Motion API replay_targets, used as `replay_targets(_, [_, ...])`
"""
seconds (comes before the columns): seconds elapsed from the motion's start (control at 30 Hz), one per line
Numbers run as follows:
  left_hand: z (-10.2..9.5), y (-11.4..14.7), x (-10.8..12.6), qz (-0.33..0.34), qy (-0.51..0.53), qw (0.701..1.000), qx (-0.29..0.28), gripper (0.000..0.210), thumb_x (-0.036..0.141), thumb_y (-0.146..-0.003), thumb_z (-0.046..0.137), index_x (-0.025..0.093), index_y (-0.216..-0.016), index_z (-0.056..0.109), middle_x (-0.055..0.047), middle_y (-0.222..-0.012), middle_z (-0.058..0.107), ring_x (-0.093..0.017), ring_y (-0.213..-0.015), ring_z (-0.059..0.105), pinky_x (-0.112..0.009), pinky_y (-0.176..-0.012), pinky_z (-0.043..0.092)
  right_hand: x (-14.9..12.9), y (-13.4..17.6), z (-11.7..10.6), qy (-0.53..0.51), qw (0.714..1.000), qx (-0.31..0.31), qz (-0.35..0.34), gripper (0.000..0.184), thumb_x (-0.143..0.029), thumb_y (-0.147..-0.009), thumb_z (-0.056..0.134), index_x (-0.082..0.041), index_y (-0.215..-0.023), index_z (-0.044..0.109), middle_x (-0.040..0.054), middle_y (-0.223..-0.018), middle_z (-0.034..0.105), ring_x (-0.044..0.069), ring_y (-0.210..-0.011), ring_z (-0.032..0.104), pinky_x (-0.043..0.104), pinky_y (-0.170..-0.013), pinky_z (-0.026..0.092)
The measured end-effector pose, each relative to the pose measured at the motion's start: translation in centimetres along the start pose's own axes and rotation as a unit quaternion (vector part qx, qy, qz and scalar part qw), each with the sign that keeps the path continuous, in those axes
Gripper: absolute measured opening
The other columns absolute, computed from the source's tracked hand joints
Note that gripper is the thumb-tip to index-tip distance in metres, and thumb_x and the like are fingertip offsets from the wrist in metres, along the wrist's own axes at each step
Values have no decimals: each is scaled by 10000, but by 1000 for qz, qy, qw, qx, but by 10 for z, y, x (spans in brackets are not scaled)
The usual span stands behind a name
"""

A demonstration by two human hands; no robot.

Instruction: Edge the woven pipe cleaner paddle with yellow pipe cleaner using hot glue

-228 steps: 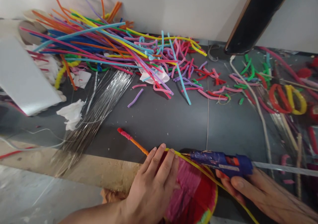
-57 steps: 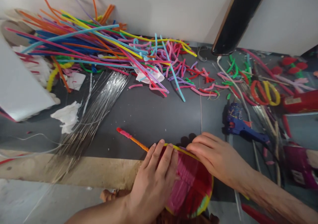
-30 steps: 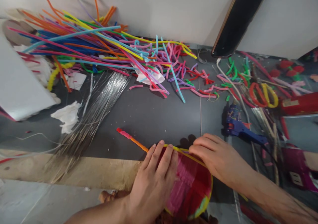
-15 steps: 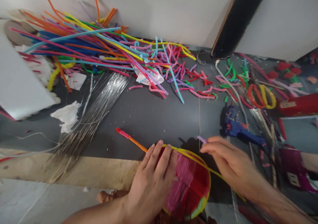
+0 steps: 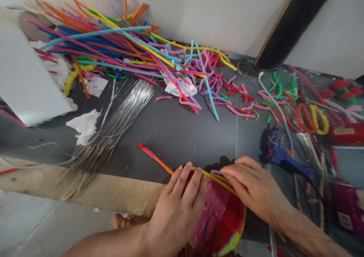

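Note:
My left hand [image 5: 178, 205] lies flat over a round red and pink piece [image 5: 223, 209], its fingers stretched across the upper left edge. Yellow pipe cleaner [image 5: 209, 175] runs along the rim, with a second strand beside it. Between the thumb and fingertips of my right hand [image 5: 253, 183] is a short purple pipe cleaner [image 5: 215, 171], close against the yellow strands at the top edge; I cannot tell whether it touches them. A thin stick wrapped in orange, pink and red [image 5: 155, 157] sticks out beyond my left fingers. The piece's lower left is hidden by my left hand.
A pile of colourful pipe cleaners [image 5: 113, 46] lies at the back left, near a bundle of thin metal wires [image 5: 113, 120]. A phone [image 5: 292, 27] leans on the wall. At right are a blue glue gun [image 5: 287, 158] and scissors with orange and yellow handles [image 5: 313, 119].
My right hand has moved left and down, bringing the purple pipe cleaner to the round piece's top edge. My left hand stays on the piece. The whole view has shifted slightly.

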State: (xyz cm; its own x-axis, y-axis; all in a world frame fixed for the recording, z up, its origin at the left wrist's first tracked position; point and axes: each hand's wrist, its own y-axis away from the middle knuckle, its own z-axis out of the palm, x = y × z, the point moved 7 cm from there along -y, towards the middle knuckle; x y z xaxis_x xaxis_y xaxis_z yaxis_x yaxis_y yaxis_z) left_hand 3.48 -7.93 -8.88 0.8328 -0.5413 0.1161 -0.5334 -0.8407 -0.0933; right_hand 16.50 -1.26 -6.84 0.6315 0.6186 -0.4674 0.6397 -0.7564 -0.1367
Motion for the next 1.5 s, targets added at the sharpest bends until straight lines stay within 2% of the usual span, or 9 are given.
replay_targets(0.2, [0,1,-1,-15,14,1000,22,426,382,-920,495,153,-1278,528,-65,-1306,564,-290,-1255,477,-416,-1092,355,-2,-1,5,6,1000,-14,-1,170,-101,-896,490,-181,-923,637,9,-789,705,145,-744,539,289,-717,437])
replay_targets(0.53, [0,1,1,-6,0,1000,5,440,368,-925,484,130,-1293,519,-97,-1317,558,-302,-1267,470,-439,-1079,382,-7,-2,-3,56,997,-42,-27,245,-162,-940,421,-188,-864,653,22,-748,706,164,-714,559,316,-671,435])
replay_targets(0.63, [2,1,0,-10,2,1000,5,444,407,-940,446,153,-1297,522,-94,-1322,557,-296,-1274,470,-445,-1063,407,-2,4,-12,67,998,-16,-5,247,-95,-896,431,-205,-902,653,22,-744,701,158,-695,587,305,-658,458])
replay_targets(0.73, [1,0,-1,-13,5,1000,6,444,430,-947,428,157,-1277,542,-83,-1313,564,-298,-1266,482,-433,-1048,429,2,16,-19,18,999,26,32,259,-51,-863,429,-207,-936,623,27,-788,684,140,-730,620,270,-689,495])
replay_targets(0.83, [1,0,0,-7,3,1000,-1,426,390,-941,450,141,-1273,545,-91,-1316,560,-309,-1268,478,-438,-1048,432,1,30,-14,-11,997,42,59,146,-124,-861,491,-216,-923,587,21,-794,665,141,-746,626,262,-689,518])
replay_targets(0.97, [2,1,0,-6,-8,1000,-9,431,330,-918,498,125,-1296,521,-105,-1331,542,-311,-1285,454,-449,-1056,428,-2,42,-4,35,995,58,68,34,-224,-857,570,-216,-885,589,25,-794,664,154,-733,625,282,-679,528])
replay_targets(1.1, [4,2,1,1,-18,1000,-18,448,319,-903,533,133,-1310,507,-93,-1333,539,-313,-1282,456,-445,-1065,424,2,47,-2,38,994,68,73,91,-157,-884,530,-212,-881,601,22,-802,664,135,-734,634,265,-708,522])
replay_targets(1.5, [-1,-5,3,-11,-38,998,-47,443,337,-907,528,215,-1332,500,-71,-1300,567,-293,-1287,455,-443,-1060,418,9,54,-2,42,992,82,90,169,-199,-908,503,-218,-914,670,31,-827,693,143,-742,648,274,-706,519])
